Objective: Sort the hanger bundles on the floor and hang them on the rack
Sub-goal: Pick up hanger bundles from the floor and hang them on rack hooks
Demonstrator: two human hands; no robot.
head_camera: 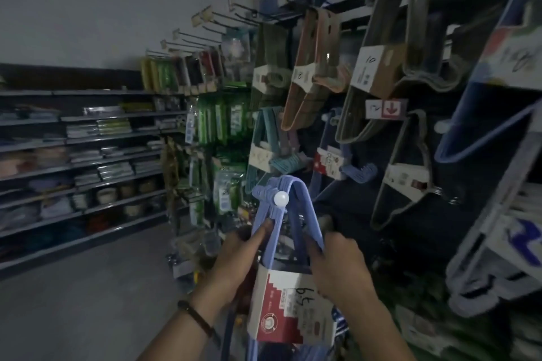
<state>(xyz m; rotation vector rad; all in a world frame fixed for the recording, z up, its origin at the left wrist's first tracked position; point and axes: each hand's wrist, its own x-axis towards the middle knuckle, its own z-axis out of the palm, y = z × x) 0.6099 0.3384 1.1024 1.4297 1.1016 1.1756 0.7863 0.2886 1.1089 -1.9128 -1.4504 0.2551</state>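
Note:
I hold a bundle of blue hangers [286, 214] upright in front of the rack, with a red and white card sleeve [289, 308] around its middle. My left hand [234, 258] grips the bundle's left side, its thumb lying along the blue plastic. My right hand [337, 261] grips the right side just above the sleeve. The hooks at the bundle's top are threaded over a rack peg with a white ball tip [281, 199]. The bundle's lower end runs out of the frame.
The dark rack wall [360, 208] at the right holds many hung hanger bundles: green [268, 67], peach [311, 67], grey [390, 61], teal [267, 143], blue [492, 114]. Bare pegs [243, 9] jut out higher up. Stocked shelves [88, 149] line the left, beside grey floor [88, 302].

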